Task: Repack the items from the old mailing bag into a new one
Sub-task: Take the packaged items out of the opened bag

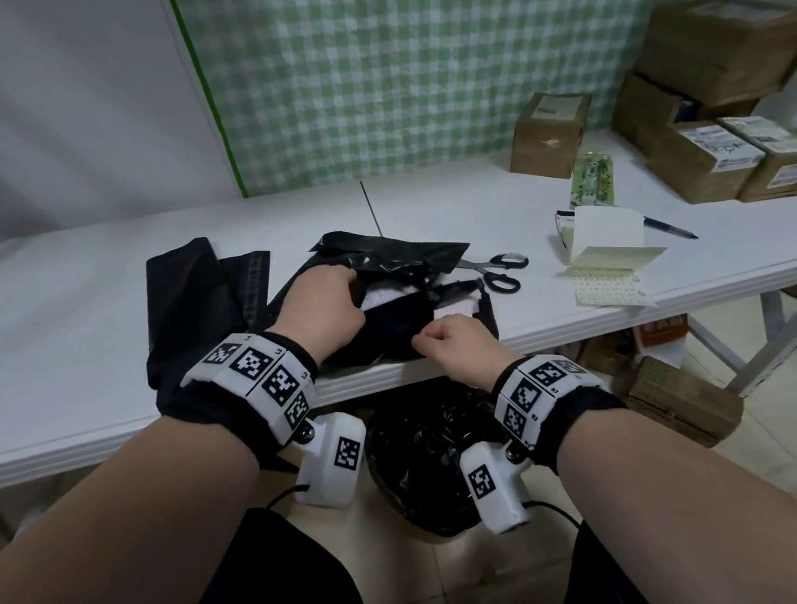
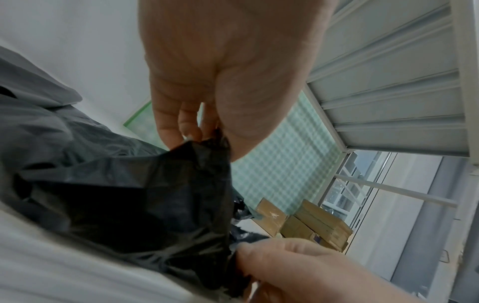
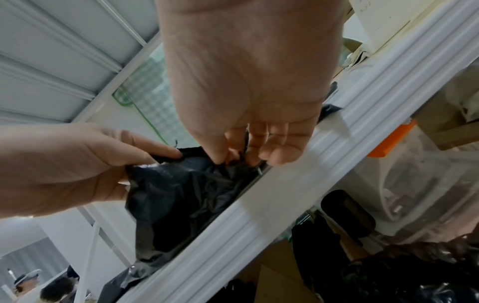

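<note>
The old black mailing bag (image 1: 403, 320) lies crumpled and torn open near the front edge of the white table (image 1: 69, 285). My left hand (image 1: 348, 284) grips the upper edge of the tear, and in the left wrist view its fingers (image 2: 189, 131) pinch black plastic (image 2: 145, 194). My right hand (image 1: 428, 342) pinches the lower edge by the table's rim; its fingertips (image 3: 274, 155) curl into the black plastic (image 3: 181, 196). Something white (image 1: 384, 297) shows inside the opening. Folded dark new bags (image 1: 191, 297) lie to the left.
Black-handled scissors (image 1: 498, 270) lie just right of the bag. Further right are a label pad (image 1: 600, 238), a pen (image 1: 669, 228) and several cardboard boxes (image 1: 548, 136). A bin with a black liner (image 1: 431, 459) stands under the table's front edge.
</note>
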The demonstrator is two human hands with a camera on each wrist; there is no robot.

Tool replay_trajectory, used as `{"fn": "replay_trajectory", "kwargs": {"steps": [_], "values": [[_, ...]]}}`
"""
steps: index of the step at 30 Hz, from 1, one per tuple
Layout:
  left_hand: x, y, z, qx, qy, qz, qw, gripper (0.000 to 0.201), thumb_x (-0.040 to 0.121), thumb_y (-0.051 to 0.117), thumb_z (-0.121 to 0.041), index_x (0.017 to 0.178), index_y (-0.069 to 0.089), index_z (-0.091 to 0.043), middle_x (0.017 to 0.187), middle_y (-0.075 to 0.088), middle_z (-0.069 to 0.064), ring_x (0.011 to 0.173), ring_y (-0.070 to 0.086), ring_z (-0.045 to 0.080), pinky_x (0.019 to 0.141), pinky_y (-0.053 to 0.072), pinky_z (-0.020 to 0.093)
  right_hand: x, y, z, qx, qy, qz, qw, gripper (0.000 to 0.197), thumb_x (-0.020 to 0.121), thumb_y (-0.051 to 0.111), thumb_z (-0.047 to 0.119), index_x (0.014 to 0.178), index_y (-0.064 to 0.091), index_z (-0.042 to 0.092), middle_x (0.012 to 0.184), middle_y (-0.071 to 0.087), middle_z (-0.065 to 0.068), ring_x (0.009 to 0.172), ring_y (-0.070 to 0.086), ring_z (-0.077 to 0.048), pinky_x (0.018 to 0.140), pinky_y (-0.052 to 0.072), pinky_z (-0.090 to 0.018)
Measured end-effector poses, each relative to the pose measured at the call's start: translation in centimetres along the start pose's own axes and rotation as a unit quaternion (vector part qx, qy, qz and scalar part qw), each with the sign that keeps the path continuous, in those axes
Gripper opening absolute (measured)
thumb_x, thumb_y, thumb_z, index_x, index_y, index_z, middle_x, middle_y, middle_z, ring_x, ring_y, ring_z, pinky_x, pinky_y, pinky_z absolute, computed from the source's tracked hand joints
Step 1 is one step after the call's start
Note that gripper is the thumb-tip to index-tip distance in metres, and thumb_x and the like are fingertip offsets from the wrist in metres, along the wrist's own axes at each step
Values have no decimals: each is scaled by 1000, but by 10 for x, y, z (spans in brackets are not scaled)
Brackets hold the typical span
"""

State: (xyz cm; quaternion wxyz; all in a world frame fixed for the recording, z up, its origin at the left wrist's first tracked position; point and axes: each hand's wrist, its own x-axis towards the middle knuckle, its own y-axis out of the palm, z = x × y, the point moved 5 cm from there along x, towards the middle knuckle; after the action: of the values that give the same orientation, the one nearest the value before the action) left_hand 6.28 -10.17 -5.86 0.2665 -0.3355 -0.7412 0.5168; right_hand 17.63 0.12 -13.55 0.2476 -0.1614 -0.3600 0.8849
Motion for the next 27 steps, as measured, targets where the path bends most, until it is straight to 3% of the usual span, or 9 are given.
{"fn": "replay_trajectory", "kwargs": {"steps": [2, 6, 10, 13, 16, 20, 22, 24, 27], "values": [[0, -3, 0, -8, 8, -14, 1000, 53, 75, 59, -5, 128, 53, -4, 126, 57, 14, 117, 52, 29, 97, 44, 34, -2, -1, 2, -3, 8, 4, 1000, 47, 97, 43, 31, 55, 38, 11, 52, 36, -1, 50, 37, -13, 56, 30, -31], [0, -14, -2, -61, 30, -68, 995, 67, 76, 60, -1, 139, 40, -7, 136, 47, 15, 127, 42, 26, 102, 33, 26, 1, -1, 2, -12, 24, 4, 1000, 54, 97, 42, 35, 50, 27, 14, 50, 32, -1, 49, 35, -15, 53, 29, -31], [3, -15, -2, -98, 47, -84, 990, 73, 78, 60, -2, 145, 32, -11, 142, 41, 10, 127, 44, 25, 105, 34, 26, 4, -4, 9, -66, 26, 8, 997, 49, 94, 49, 33, 49, 40, 15, 52, 43, -4, 62, 46, -22, 63, 35, -28], [6, -13, 0, -100, 55, -60, 992, 70, 76, 59, -2, 142, 39, -12, 138, 47, 11, 122, 48, 26, 101, 36, 26, 7, -9, 18, -77, 20, -24, 997, 30, 88, 58, 31, 61, 59, 18, 80, 69, -9, 86, 61, -24, 77, 47, -27], [11, -7, 6, -62, 48, -23, 997, 68, 75, 62, -4, 140, 41, -12, 136, 48, 13, 127, 44, 26, 103, 33, 28, 14, -12, 30, -30, -4, -48, 998, 16, 88, 59, 25, 84, 72, 17, 98, 72, -5, 99, 64, -21, 79, 42, -20], [17, 11, 13, -66, 37, 36, 996, 78, 73, 66, -10, 143, 33, -9, 138, 42, 13, 132, 37, 25, 106, 28, 24, 29, -5, 54, -43, -27, 17, 999, 32, 92, 52, 14, 120, 65, 11, 123, 65, -9, 118, 56, -23, 94, 38, -20], [20, 16, 16, -68, 26, 35, 997, 80, 73, 66, -12, 144, 31, -13, 141, 37, 10, 133, 34, 27, 111, 28, 30, 44, 0, 58, -78, -8, 37, 996, 34, 92, 48, 11, 122, 60, 4, 124, 61, -16, 119, 54, -30, 94, 40, -26], [25, 15, 24, -30, -15, 9, 999, 75, 75, 62, -19, 143, 31, -23, 144, 34, 4, 132, 33, 31, 111, 27, 47, 62, 1, 60, -89, 20, 25, 995, 35, 90, 46, 11, 123, 53, 2, 128, 54, -20, 120, 52, -35, 96, 41, -31], [37, 16, 41, -7, -85, 24, 996, 68, 79, 57, -26, 141, 32, -33, 148, 29, -2, 134, 27, 35, 110, 14, 65, 84, 1, 63, -99, 63, 13, 993, 43, 90, 44, 17, 131, 43, 4, 137, 46, -20, 127, 45, -37, 105, 38, -38]]}}
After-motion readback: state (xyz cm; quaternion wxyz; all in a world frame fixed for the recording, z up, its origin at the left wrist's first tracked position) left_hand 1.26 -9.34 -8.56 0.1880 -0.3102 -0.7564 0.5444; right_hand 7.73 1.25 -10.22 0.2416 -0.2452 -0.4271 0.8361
